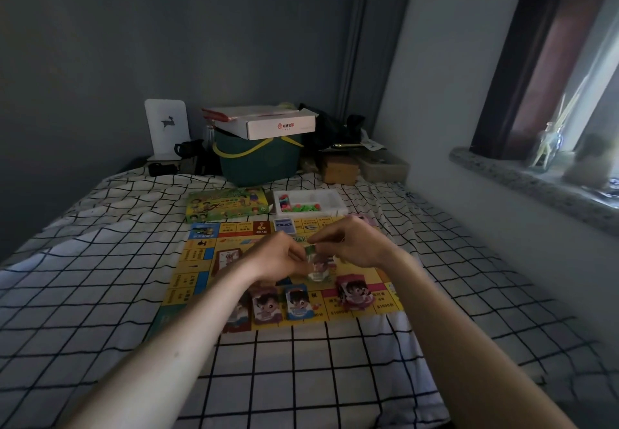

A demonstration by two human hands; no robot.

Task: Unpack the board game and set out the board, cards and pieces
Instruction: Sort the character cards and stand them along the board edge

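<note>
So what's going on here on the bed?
A person is setting up a board game. The board lies open on the checked sheet, with character card stacks along its near edge. Both hands, left and right, meet over the board's middle, pinching a small wrapped pack. The game box and a tray of pieces sit behind.

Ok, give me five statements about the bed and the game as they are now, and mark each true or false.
1. The game board lies unfolded on the checked sheet. True.
2. The white tray holds nothing. False: coloured pieces lie in it.
3. Both hands, left hand and right hand, meet at a small packet over the board. True.
4. The green game box sits on the windowsill. False: it lies on the bed beyond the board.
5. Character cards lie along the board's near edge. True.
</note>
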